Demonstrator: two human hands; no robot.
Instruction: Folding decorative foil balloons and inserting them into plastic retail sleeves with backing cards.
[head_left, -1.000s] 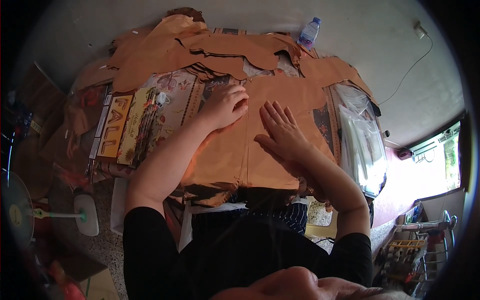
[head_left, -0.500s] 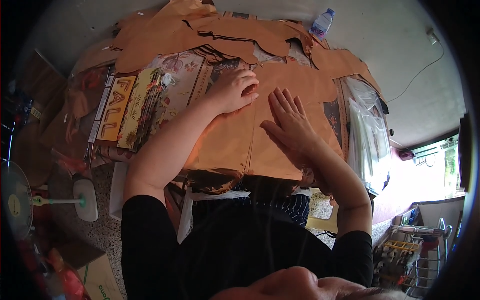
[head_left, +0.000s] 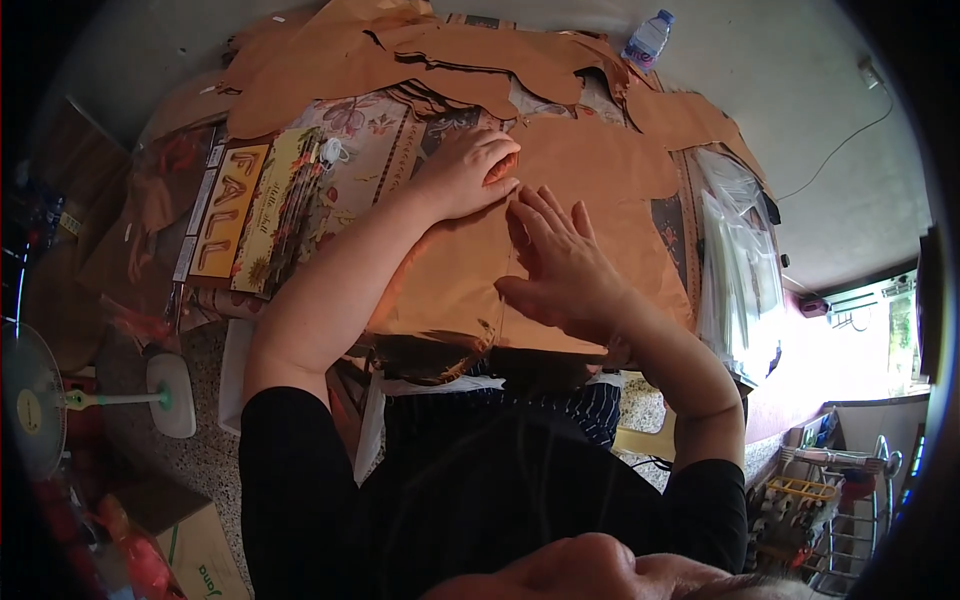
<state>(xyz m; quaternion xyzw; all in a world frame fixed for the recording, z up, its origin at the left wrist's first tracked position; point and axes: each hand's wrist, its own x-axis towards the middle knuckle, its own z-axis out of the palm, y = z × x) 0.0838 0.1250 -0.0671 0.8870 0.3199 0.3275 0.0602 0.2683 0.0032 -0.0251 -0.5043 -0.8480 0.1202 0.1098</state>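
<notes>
A large copper-coloured foil piece (head_left: 590, 170) lies flat on the table in front of me, with a crease line down its middle. My left hand (head_left: 462, 178) is at its left side, fingers curled and thumb bent in. A bit of the foil shows between fingers and thumb, though its exact hold is partly hidden. My right hand (head_left: 565, 262) is over the middle of the foil, fingers stretched out and thumb apart, holding nothing. The near edge of the foil hangs in dark, shiny folds at the table's front.
More copper foil pieces (head_left: 320, 65) are heaped at the back. A plastic bottle (head_left: 647, 40) stands beyond them. Card packs (head_left: 268, 215) lie at left on the flowered tablecloth (head_left: 345, 118); clear plastic bags (head_left: 738, 270) at right. A fan (head_left: 40, 400) stands lower left.
My right hand has slid left and closer to my left hand, its fingers now slightly bent and lifted. The left hand has barely moved.
</notes>
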